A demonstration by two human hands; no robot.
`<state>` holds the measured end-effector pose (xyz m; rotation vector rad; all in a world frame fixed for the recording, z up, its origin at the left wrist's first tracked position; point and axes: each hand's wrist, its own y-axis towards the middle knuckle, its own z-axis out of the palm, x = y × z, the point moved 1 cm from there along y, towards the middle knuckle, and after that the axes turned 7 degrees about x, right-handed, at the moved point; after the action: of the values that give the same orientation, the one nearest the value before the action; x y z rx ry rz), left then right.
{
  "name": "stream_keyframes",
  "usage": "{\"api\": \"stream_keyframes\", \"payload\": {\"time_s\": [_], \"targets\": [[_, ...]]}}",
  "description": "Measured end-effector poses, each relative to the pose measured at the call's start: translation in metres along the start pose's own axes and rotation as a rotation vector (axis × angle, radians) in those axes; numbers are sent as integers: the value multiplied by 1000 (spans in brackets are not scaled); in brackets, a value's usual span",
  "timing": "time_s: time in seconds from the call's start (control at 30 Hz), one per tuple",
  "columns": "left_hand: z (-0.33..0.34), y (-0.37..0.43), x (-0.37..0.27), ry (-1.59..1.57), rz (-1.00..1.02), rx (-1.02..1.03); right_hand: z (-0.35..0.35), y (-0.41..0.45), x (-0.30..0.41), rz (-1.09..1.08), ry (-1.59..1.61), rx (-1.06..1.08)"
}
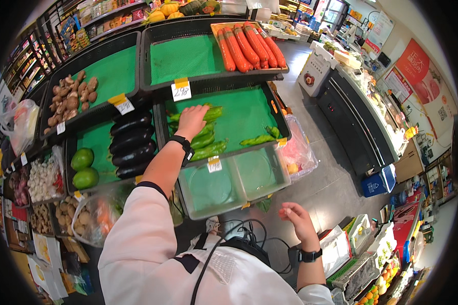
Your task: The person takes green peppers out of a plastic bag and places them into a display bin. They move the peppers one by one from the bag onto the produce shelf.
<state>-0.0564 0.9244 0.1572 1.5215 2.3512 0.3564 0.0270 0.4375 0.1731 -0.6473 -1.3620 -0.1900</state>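
My left hand reaches into a black crate lined with green mesh. Its fingers rest over long green peppers at the crate's left side. One green pepper juts out to the right from beneath the fingers; whether they grip it is hidden. A few thinner green peppers lie near the front right corner. Lower right, my right hand hangs above the floor, fingers loosely bent and apart, with nothing visible in it. Dark bands are strapped on both wrists.
Eggplants and round green vegetables fill the crate to the left. Mushrooms and red-wrapped sausage-like rolls sit behind. A clear two-part bin stands in front. A plastic bag hangs by my left arm; a cable crosses my body.
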Motion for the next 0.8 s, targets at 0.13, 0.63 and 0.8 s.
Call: {"api": "stream_keyframes", "payload": {"time_s": [0.13, 0.63, 0.8], "targets": [[40, 42, 34, -16, -173, 129, -4, 16, -5, 69, -21, -86], [162, 71, 149, -56, -195, 119, 19, 58, -9, 204, -17, -196], [155, 74, 159, -99, -233, 232, 28, 62, -4, 221, -61, -187]]}}
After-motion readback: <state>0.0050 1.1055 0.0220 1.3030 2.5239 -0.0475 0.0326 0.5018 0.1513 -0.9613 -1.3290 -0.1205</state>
